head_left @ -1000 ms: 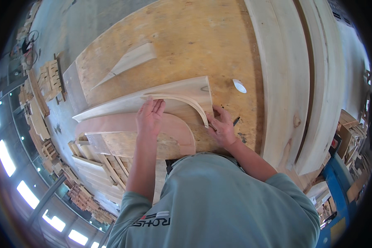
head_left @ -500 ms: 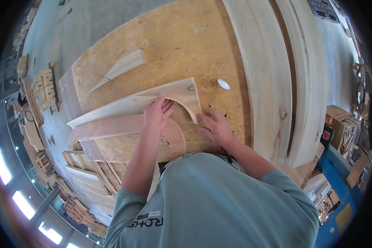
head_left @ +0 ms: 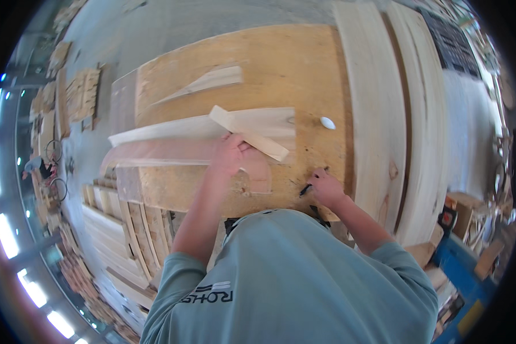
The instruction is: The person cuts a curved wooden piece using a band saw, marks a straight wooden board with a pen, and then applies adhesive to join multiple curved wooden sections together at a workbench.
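Note:
My left hand (head_left: 230, 153) is closed on the near edge of a short pale wooden strip (head_left: 258, 140), its broad face showing. That strip slants across a long tapered wooden board (head_left: 172, 127). Just below the board lies a pinkish, translucent-looking curved template (head_left: 155, 153), with its rounded end near my left wrist. My right hand (head_left: 325, 186) is closed around a slim black pen-like tool (head_left: 305, 189), low over the bench near my body. Its exact kind is too small to make out.
The tan workbench (head_left: 281, 57) also bears a tapered wood offcut (head_left: 209, 81) and a small white oval object (head_left: 327, 122). Long thick planks (head_left: 378, 114) run along the right. Slatted wood (head_left: 112, 223) stands at lower left, a blue machine frame (head_left: 464, 264) at lower right.
The strip in my left hand has turned from edge-on and curved to broad face up. My right hand, earlier open by the board's end, has moved right and nearer, now holding the black tool.

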{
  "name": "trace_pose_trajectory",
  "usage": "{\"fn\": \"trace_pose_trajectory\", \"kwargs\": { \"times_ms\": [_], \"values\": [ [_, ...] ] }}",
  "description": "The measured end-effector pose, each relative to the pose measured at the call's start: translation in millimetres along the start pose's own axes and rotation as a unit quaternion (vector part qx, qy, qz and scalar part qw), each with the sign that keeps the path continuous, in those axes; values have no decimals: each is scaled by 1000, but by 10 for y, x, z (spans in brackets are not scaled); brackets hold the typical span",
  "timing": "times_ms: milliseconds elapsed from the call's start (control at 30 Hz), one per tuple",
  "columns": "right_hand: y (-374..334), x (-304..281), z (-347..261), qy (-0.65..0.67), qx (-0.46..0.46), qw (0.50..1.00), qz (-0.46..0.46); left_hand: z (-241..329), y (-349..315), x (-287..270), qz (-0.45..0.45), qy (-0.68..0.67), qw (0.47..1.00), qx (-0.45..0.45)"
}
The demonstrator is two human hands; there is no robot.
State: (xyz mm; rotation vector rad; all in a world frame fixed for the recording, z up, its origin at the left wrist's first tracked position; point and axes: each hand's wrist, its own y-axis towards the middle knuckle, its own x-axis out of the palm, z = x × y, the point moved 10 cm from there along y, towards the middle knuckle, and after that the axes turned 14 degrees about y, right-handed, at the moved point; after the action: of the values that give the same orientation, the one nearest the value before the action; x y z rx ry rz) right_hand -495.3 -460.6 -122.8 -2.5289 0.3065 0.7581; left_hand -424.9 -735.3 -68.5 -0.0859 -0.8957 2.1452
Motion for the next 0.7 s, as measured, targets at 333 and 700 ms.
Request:
{"fn": "trace_pose_trajectory", "kwargs": {
  "times_ms": [333,700],
  "values": [
    [117,-27,296,-33,23,998,50,205,-1161,-572,101,-89,984,118],
    [-162,-459,-64,-73,10,989,128,222,-1952,-1399,157,-44,957,239]
  ]
}}
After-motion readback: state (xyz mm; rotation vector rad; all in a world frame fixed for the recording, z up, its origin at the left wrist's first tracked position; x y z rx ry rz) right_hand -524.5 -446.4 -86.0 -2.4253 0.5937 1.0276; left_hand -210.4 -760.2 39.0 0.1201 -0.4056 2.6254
